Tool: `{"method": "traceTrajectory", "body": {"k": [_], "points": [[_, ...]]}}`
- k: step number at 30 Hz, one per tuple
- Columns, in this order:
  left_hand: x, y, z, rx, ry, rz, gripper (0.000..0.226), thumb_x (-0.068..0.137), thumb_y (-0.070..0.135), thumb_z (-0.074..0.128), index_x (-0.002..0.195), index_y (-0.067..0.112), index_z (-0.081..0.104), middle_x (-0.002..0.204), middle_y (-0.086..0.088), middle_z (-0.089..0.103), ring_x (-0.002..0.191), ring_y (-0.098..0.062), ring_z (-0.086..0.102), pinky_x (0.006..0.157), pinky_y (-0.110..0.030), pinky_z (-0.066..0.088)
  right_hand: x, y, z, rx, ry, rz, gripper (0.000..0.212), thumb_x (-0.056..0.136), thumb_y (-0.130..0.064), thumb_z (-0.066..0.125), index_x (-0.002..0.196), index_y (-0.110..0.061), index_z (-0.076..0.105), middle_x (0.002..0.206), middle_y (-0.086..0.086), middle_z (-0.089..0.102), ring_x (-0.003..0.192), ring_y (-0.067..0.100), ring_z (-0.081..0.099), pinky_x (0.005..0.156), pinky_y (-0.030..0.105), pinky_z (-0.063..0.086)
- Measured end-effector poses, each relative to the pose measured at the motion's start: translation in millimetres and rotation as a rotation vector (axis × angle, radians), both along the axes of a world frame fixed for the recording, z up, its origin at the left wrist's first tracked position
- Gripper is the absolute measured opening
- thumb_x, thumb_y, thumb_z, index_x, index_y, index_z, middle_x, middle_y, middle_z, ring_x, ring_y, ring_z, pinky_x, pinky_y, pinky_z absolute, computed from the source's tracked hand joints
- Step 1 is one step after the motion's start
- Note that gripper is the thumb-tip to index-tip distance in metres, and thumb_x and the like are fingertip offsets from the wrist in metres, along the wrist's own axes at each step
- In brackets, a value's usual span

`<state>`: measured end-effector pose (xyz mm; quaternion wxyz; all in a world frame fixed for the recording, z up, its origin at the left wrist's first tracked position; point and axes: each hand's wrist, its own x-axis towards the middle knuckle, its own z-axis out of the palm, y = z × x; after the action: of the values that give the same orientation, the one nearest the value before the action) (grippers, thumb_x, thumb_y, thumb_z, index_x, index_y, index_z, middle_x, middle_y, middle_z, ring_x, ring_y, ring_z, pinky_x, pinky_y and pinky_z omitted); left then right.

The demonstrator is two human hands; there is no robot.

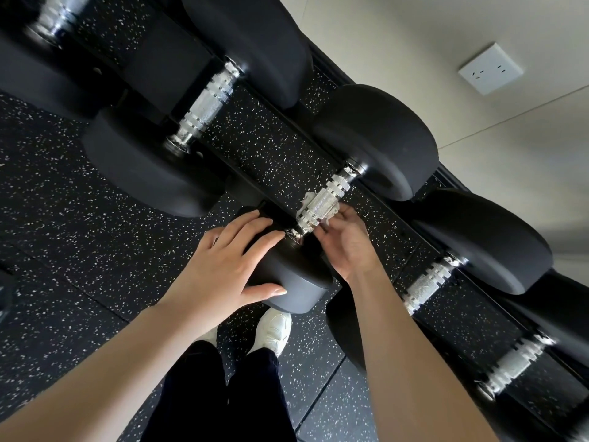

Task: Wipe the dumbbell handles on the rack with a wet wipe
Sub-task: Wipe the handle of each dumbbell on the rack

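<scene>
Head camera looks down on my left hand [229,260], fingers spread flat over the near black head of a dumbbell [287,275] on the rack [261,173]. My right hand [344,244] pinches a white wet wipe [310,199] wrapped under that dumbbell's knurled chrome handle [322,204]. Neighbouring dumbbells lie on both sides.

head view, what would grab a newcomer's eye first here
First, the two bare hands at centre: the left hand rests flat on a black dumbbell head, while the right hand pinches a white wet wipe wrapped under the shiny knurled handle. Next, more chrome handles run diagonally along the rack.
</scene>
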<state>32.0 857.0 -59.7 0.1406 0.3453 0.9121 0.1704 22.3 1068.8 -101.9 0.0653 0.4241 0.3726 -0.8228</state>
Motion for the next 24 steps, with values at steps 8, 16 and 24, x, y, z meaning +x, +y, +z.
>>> {"method": "traceTrajectory", "body": {"k": [8, 16, 24], "points": [[0.7, -0.1, 0.5, 0.003, -0.011, 0.015, 0.067, 0.081, 0.063, 0.039, 0.133, 0.021, 0.043, 0.137, -0.003, 0.05, 0.134, -0.021, 0.037, 0.09, -0.04, 0.04, 9.2, -2.9, 1.9, 0.016, -0.014, 0.057, 0.036, 0.083, 0.025, 0.031, 0.092, -0.005, 0.048, 0.085, 0.012, 0.061, 0.082, 0.022, 0.062, 0.077, 0.033, 0.056], [0.1, -0.7, 0.0, -0.001, -0.011, 0.003, 0.068, 0.081, 0.063, 0.038, 0.134, 0.02, 0.045, 0.137, -0.004, 0.05, 0.135, -0.022, 0.037, 0.093, -0.036, 0.029, 22.2, -0.8, 0.7, -0.017, 0.038, 0.085, 0.024, 0.077, 0.016, 0.05, 0.086, -0.005, 0.053, 0.077, 0.013, 0.059, 0.076, 0.022, 0.059, 0.089, 0.039, 0.051], [0.0, -0.7, 0.1, -0.008, -0.029, 0.0, 0.068, 0.081, 0.063, 0.039, 0.134, 0.021, 0.045, 0.138, -0.003, 0.048, 0.136, -0.021, 0.036, 0.093, -0.038, 0.034, 23.2, 1.8, 2.2, 0.048, 0.052, 0.153, 0.016, 0.085, 0.008, 0.055, 0.084, -0.008, 0.053, 0.061, 0.001, 0.063, 0.064, 0.011, 0.063, 0.08, 0.03, 0.055]]}}
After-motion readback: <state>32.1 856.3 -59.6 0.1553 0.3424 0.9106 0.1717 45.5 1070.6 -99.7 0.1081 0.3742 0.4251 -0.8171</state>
